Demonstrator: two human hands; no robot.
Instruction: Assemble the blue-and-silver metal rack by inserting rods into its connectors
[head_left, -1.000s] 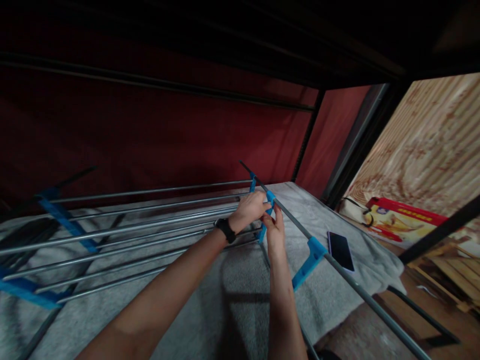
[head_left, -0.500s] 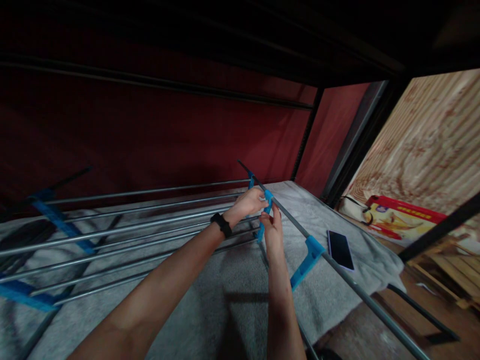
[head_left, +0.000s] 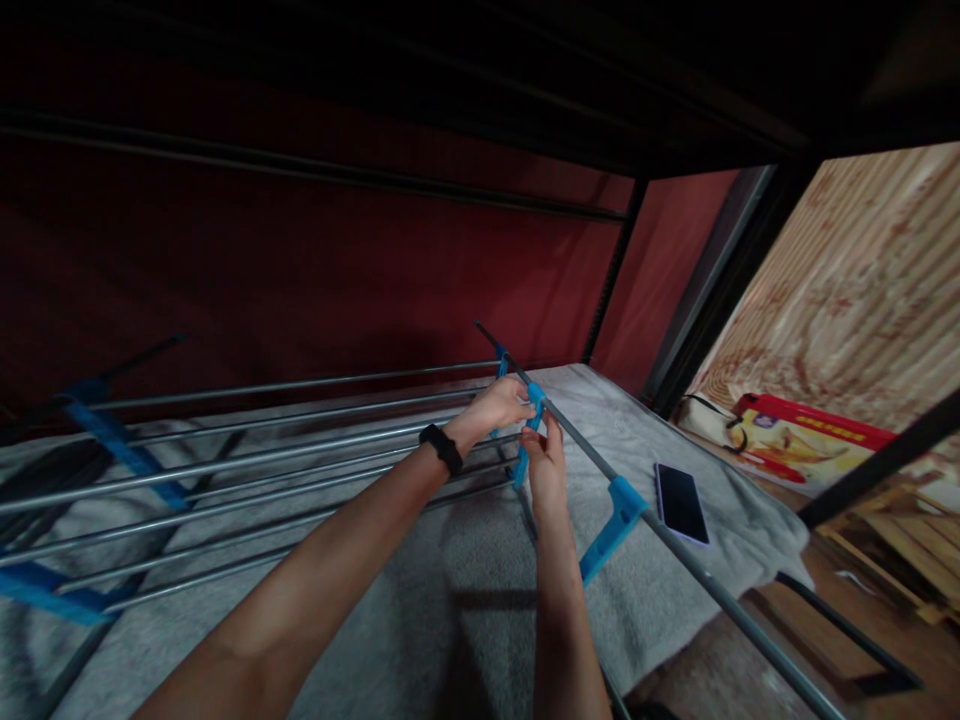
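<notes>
Together, left hand (head_left: 499, 405) and right hand (head_left: 547, 462) pinch a blue plastic clip (head_left: 534, 400) on the drying rack's (head_left: 300, 455) thin, smooth metal rod (head_left: 600, 462), fingers curled tight.

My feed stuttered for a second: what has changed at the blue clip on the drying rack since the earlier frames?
Very little. Both hands slid slightly up and left along the rail: the left hand still pinches the blue clip from above, and the right hand still holds it from below. Nothing was released. The drying rack, the phone and the grey blanket stayed put.

no legible text; red package (head_left: 806, 440) print too blurred to read.
</notes>
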